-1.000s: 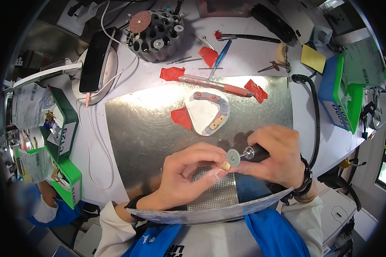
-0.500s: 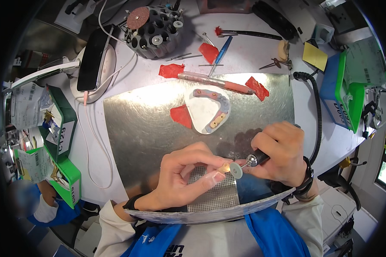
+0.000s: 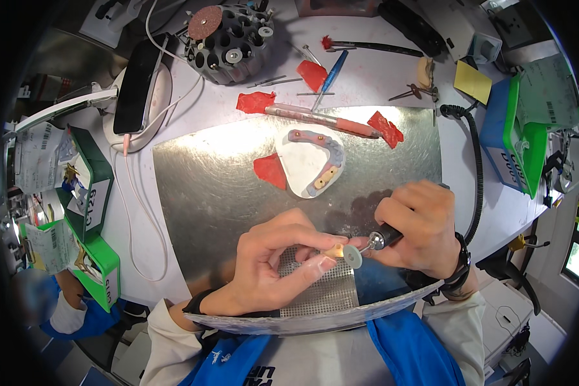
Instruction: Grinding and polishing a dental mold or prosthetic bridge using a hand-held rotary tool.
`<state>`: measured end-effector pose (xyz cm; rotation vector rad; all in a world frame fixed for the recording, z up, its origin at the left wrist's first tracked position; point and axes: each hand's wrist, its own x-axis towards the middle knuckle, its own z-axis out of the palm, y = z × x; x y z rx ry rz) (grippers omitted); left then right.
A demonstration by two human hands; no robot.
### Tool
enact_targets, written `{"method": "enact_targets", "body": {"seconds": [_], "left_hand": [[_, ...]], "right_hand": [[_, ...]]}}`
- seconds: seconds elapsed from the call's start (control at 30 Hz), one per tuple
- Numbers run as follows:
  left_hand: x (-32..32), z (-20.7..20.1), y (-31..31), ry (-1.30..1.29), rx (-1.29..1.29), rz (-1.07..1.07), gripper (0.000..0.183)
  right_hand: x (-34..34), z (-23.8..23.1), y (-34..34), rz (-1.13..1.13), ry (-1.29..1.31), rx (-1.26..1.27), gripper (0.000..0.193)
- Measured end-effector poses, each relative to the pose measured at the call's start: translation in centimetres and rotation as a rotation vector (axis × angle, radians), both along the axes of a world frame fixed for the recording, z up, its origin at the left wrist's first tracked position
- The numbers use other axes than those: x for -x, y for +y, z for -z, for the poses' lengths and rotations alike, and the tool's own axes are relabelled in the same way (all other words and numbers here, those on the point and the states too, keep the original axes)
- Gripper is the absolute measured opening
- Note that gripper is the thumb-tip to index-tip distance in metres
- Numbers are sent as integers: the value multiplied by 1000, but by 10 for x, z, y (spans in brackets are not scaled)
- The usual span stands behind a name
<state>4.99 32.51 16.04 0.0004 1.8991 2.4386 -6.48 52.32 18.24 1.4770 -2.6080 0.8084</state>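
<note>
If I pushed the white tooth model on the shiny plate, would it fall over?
Probably not: the white tooth model looks broad and low, so it would likely slide instead of tipping. The shiny metal plate under it looks smooth, so it might slide easily. Pushed left, it would likely bump the red piece beside it.

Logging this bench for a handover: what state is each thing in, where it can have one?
Left hand: fingers closed on tooth piece
Right hand: closed around handpiece
Tooth piece: pinched
Handpiece: held, disc fitted
Disc: spinning or still, cannot tell
Phone: screen dark, cable plugged in
Model: resting on metal plate, unheld
Bur block: partly filled
Dark green box: open, things inside
</note>
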Motion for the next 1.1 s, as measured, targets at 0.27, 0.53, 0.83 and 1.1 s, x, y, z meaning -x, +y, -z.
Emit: {"method": "enact_targets", "body": {"seconds": [0.27, 0.53, 0.83, 1.1], "left_hand": [[1, -2, -1, 19, 49, 11, 28], [1, -4, -1, 13, 52, 20, 28], [0, -2, -3, -1, 22, 47, 28], [0, -1, -2, -74, -97, 60, 27]], "right_hand": [[1, -2, 2, -1, -6, -47, 43], [0, -1, 1, -15, -62, -6, 41], [-1, -1, 1, -30, -51, -1, 41], [0, -2, 2, -21, -39, 1, 40]]}}
